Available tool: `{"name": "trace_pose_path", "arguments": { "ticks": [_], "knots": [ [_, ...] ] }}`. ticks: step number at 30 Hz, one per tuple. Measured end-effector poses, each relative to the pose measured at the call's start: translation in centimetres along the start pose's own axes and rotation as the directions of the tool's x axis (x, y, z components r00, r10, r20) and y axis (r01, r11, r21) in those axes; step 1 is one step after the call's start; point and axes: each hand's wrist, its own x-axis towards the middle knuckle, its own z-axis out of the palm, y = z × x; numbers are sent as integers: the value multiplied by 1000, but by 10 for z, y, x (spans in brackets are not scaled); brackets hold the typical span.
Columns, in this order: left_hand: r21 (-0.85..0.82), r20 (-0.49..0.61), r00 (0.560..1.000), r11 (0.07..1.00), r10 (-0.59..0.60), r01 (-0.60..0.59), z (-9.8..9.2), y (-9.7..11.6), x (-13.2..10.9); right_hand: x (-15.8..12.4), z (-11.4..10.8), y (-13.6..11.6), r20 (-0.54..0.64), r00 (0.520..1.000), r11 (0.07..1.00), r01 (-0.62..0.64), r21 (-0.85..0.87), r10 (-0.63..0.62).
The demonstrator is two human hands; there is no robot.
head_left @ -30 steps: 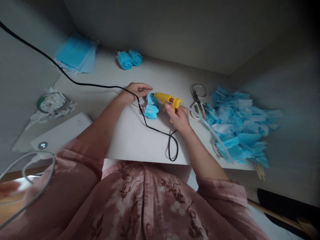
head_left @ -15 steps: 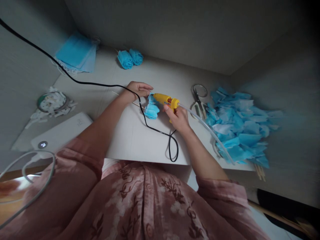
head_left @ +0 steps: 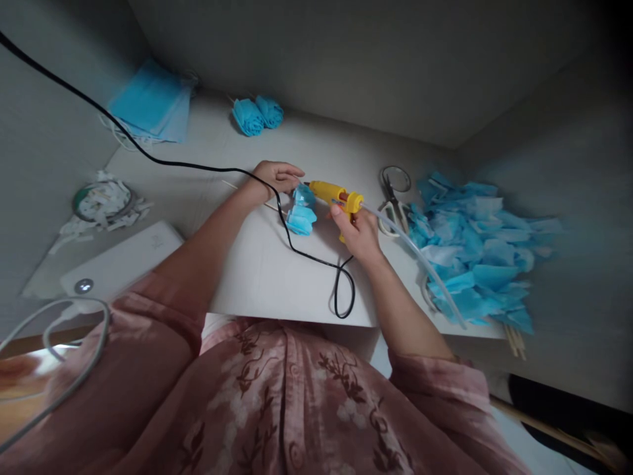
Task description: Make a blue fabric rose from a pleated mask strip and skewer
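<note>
The left arm (head_left: 210,244) reaches toward two o'clock, the left grip (head_left: 273,179) loosely bent, its upper fingers (head_left: 291,169) pointing to three. The right arm (head_left: 405,303) slants toward ten or eleven, the right grip (head_left: 364,232) curled round, thumb (head_left: 338,212) laid toward eleven. The grips are apart.

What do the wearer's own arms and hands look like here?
Both the left hand and the right hand are ungloved, with no watch visible. The forearms are bare up to loose, dusty-pink sleeves that end near the elbows. They belong to a matching shirt with a buttoned front and dark reddish leafy sprigs.
</note>
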Motion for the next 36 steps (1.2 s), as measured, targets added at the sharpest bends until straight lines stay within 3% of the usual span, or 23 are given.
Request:
{"name": "trace_pose_path", "arguments": {
  "ticks": [18,25,29,36],
  "knots": [
    [8,-71,996,999,-52,52,7,12,-7,0,-1,0,27,1000,1000,-13,-28,13],
    [-19,-50,998,999,-28,27,8,15,-10,-1,1,-1,47,998,994,-34,-100,39],
    [-20,-39,999,999,-25,25,7,11,-8,0,1,-2,50,999,995,1,-99,4],
    [-5,-37,999,1000,-9,8,3,8,-8,0,-5,0,19,999,997,-44,-68,45]
  ]
}}
